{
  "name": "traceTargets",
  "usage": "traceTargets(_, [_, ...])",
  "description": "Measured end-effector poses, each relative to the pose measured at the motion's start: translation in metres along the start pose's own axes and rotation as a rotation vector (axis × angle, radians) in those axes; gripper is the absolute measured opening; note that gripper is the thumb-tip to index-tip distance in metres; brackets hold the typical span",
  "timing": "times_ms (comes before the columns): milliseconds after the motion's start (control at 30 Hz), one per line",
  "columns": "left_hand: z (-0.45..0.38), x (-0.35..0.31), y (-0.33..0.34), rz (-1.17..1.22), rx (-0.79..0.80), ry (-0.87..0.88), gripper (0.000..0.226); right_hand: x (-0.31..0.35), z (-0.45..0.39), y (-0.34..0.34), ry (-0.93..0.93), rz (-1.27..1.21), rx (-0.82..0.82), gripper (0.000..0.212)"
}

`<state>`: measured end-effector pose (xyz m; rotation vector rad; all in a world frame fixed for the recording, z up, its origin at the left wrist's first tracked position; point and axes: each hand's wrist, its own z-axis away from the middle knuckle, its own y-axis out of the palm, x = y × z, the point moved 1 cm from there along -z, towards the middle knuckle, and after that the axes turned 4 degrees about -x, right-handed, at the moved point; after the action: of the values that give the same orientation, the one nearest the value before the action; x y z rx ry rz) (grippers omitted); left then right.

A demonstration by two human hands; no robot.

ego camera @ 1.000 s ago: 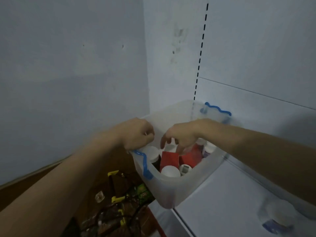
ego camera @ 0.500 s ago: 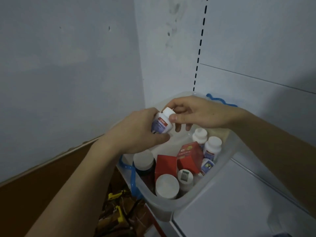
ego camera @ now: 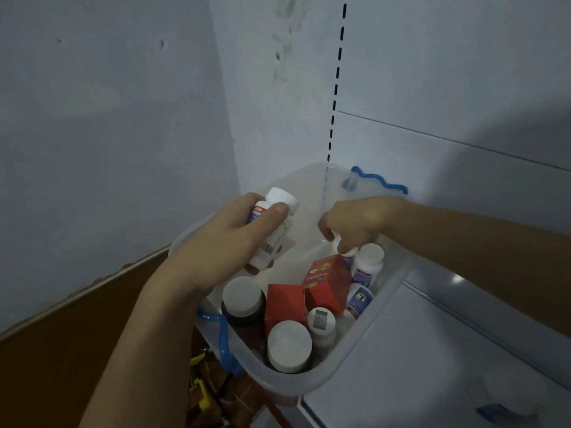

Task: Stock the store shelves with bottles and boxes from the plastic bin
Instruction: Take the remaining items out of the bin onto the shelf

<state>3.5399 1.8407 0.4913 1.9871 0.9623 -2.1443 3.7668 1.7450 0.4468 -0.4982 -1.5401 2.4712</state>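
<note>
Reaching down into the plastic bin (ego camera: 364,359), the right hand (ego camera: 355,223) pinches the cap of a small bottle (ego camera: 347,253) standing upright directly beneath its fingertips, while the left hand (ego camera: 228,245), level with it, grips a tilted white bottle (ego camera: 272,230).

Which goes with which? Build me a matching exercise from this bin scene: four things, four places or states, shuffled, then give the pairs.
Things:
1. left hand
2. right hand
3. two red boxes
4. plastic bin

States:
A. standing among bottles inside the bin
B. grips a white-capped bottle above the bin
C. sits on the white shelf corner
D. reaches down onto a small bottle in the bin

Pairs: 1-B, 2-D, 3-A, 4-C
</note>
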Motion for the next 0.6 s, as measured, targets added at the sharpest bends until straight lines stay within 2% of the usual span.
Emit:
traceTargets(100, [0.002, -0.002, 0.001, 0.044, -0.011, 0.003, 0.052, -0.009, 0.002, -0.003, 0.005, -0.106, -0.137, 0.026])
traceTargets(167, [0.004, -0.003, 0.000, 0.056, -0.039, -0.007, 0.062, -0.015, 0.013, -0.012, 0.025, -0.218, -0.321, 0.026])
traceTargets(300, [0.008, -0.011, -0.001, 0.067, -0.175, 0.087, 0.052, -0.012, 0.067, -0.036, 0.068, -0.569, -0.761, 0.020])
traceTargets(400, [0.016, -0.021, 0.001, 0.214, -0.204, 0.139, 0.042, 0.001, 0.114, -0.039, 0.060, -0.904, -0.961, 0.016])
traceTargets(500, [0.029, -0.040, 0.008, 0.581, -0.092, 0.092, 0.049, 0.015, 0.154, -0.031, 0.059, -1.214, -1.103, 0.012])
traceTargets(600, [0.049, -0.056, 0.020, 0.893, 0.121, 0.026, 0.057, 0.034, 0.187, -0.009, 0.119, -1.417, -1.258, 0.012])
